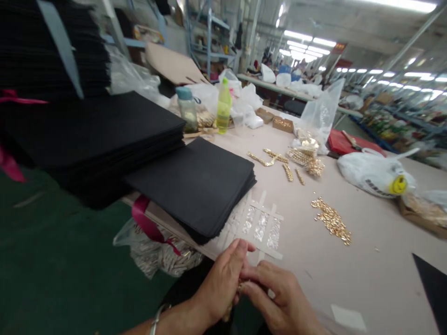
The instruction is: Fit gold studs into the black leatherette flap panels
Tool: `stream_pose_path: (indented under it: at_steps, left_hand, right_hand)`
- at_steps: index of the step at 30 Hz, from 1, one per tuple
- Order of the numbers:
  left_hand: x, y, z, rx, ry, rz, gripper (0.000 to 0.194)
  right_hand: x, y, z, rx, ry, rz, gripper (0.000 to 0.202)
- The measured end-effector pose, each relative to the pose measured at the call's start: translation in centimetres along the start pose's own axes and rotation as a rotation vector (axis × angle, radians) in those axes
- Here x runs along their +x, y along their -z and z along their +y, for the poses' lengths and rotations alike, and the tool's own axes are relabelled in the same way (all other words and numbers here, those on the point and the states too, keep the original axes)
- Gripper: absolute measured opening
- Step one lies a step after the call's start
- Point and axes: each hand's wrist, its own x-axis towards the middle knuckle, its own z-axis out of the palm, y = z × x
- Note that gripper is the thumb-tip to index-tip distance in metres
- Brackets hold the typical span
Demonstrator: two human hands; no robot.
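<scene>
From my remote feed, head view: a gold-coloured metal chain piece [227, 312], mostly hidden by fingers, sits between the two hands at the near edge of the worktop [296, 260], low in the picture. Left hand [221, 274] is curled round it, gripping, part of the piece showing below the palm; a silver-coloured bracelet [156, 321] circles the wrist. Right hand [281, 291] meets the left, thumb and forefinger bent in close; I cannot tell whether that grip pinches the piece too.

Just beyond the hands, I note pale tape strips [260, 207] crossed in a grid over small, clear, shiny bits [261, 226]. Left of these, a stack of square black sheets [206, 186] lies on the pale worktop, a taller black stack [136, 123] next to it. To the right, a loose heap of small gold-coloured links [331, 221]; farther back, short lengths of gold-coloured chain [288, 172]. Behind, a clear bottle of yellow-green liquid [223, 109] stands beside a blue-lidded jar [187, 109].
</scene>
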Motion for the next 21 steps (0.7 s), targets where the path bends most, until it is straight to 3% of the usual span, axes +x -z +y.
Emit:
stream_pose_path:
  at_steps: [7,12,15,18,21]
  left_hand:
    - [-1.1,2.4,1.2,0.002,-0.152,0.048,0.056]
    - [-1.7,4.0,1.8,-0.195,-0.063,0.256,0.063]
    - [-2.2,5.0,1.2,-0.339,-0.044,0.274,0.059]
    - [-2.6,6.4,0.7,-0.331,-0.014,0.234,0.051]
    - [-3.1,8.1,1.1,-0.297,-0.082,0.343,0.042]
  right_hand:
    - [3.6,-1.2,-0.5,0.004,-0.160,-0.164,0.006]
    - [5.7,-2.7,-2.3,0.010,0.250,-0.085,0.005]
    - [6.7,-2.8,-3.6,0.036,0.372,-0.094,0.004]
    - [9.0,-1.6,-5.2,-0.078,0.322,0.029,0.005]
    - [13.5,-0.2,-6.1,-0.371,0.318,0.215,0.005]
